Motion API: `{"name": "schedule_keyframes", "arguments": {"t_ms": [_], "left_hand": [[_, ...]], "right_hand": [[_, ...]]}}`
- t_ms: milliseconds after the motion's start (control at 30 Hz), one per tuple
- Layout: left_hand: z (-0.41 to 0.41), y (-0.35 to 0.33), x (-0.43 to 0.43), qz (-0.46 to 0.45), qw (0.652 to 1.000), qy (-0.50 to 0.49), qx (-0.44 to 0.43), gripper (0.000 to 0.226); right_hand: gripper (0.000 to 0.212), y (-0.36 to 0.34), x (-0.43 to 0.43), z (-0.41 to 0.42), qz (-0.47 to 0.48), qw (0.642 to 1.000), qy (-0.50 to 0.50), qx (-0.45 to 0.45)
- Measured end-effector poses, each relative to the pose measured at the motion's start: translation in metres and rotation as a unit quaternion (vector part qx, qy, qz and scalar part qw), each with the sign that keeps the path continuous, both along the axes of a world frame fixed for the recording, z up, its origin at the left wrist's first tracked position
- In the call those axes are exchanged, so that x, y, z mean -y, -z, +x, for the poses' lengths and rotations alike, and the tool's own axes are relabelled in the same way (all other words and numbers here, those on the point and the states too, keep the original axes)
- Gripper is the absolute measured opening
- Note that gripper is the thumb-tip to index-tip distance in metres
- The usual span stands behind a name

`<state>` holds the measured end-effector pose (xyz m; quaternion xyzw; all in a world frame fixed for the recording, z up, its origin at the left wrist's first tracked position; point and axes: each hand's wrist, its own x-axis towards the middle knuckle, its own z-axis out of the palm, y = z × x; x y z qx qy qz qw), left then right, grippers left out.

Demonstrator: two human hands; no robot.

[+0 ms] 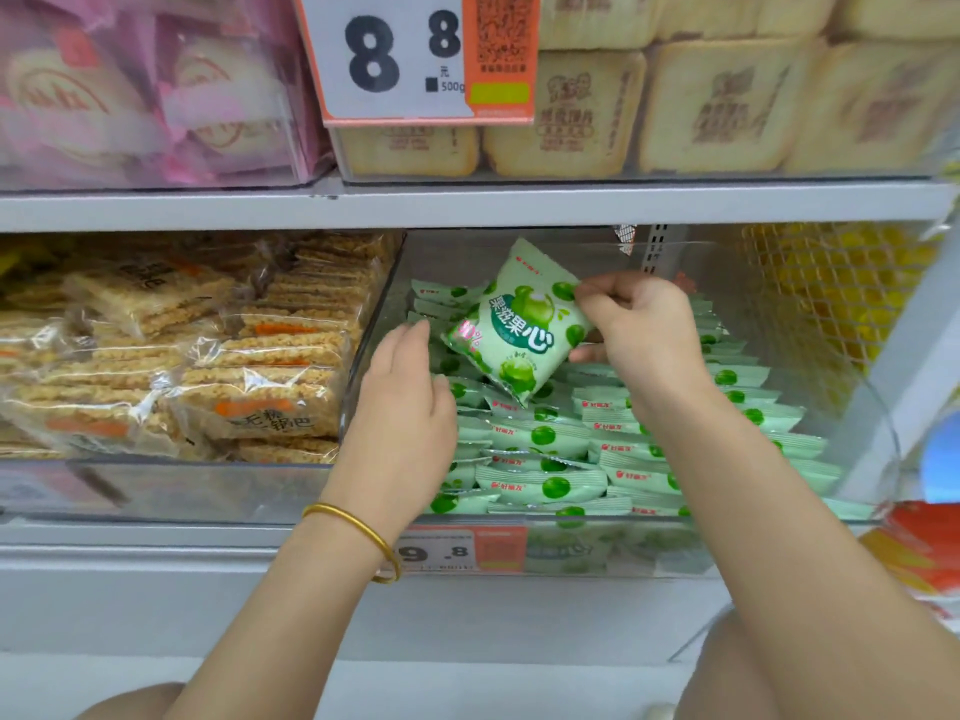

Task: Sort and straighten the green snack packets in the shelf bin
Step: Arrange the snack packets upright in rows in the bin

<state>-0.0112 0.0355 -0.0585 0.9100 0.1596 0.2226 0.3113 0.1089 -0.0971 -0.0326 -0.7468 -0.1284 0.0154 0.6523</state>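
Nearest is my left wrist with its thin gold bangle (358, 532), just above the orange-and-white price tag (441, 550) on the shelf lip. Behind that is the clear plastic shelf bin (852, 387), holding rows of flat light-green snack packets (545, 444) stacked edge-on. They're mostly lined up, looser at the back left. My left hand (410, 407) sits over the left side of the rows, its fingers (410, 337) loosely extended and gripping nothing. The tips are just beside the lifted packet's lower left edge; can't tell if they touch. Probably it is there to steady that packet or open a slot. My right hand (644, 335) is deeper in, thumb and fingers (602, 293) curled and pinching the upper right corner of one light-green foil snack packet with green fruit print (524, 324). It hangs tilted, face toward me, clear above the rows. I judge I'm checking its orientation before slotting it in. Left of the bin are clear-wrapped golden rice crisp bars (208, 366). Farthest up are the grey shelf board (467, 205) and a white 8.8 price card (405, 54).
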Motion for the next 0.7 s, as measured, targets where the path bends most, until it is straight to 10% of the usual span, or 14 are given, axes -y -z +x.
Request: {"name": "schedule_keyframes", "arguments": {"t_ms": [200,700], "left_hand": [[-0.020,-0.017,0.003,-0.210,0.968,0.107,0.082,0.051],[-0.021,-0.014,0.001,-0.243,0.952,0.164,0.089,0.076]], "right_hand": [[0.017,-0.004,-0.010,-0.002,-0.021,0.989,-0.147,0.016],[0.009,0.001,0.001,-0.023,0.079,0.962,-0.262,-0.004]]}}
